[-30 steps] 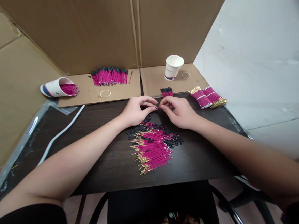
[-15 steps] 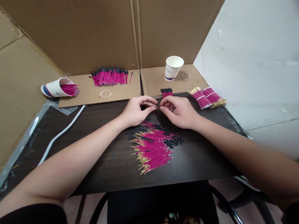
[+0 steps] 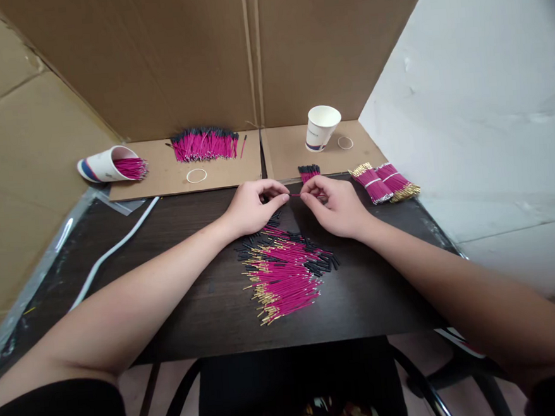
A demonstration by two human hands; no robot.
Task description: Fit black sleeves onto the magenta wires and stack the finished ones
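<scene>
A thin magenta wire point(image 3: 295, 195) spans the gap between my two hands above the dark table. Its left end is pinched in the fingertips of my left hand point(image 3: 253, 206), and its right end in those of my right hand point(image 3: 333, 205); both ends are hidden by the fingers. Below the hands lies a loose pile of magenta wires point(image 3: 285, 280) with gold pins at their left ends. Short black sleeves point(image 3: 322, 265) are scattered over and beside this pile. Just beyond my right hand rests a small row of black-tipped magenta wires point(image 3: 310, 171).
On the cardboard strip point(image 3: 156, 178) lie a heap of black-tipped wires point(image 3: 206, 143), a rubber band point(image 3: 196, 175) and a tipped paper cup point(image 3: 108, 165) holding wires. An upright paper cup point(image 3: 322, 129) stands right, near banded wire bundles point(image 3: 384, 181). A white cable point(image 3: 113, 248) crosses the table's left.
My hands have moved slightly apart, the right one shifting a little to the right, so more of the magenta wire shows between them. The piles look the same.
</scene>
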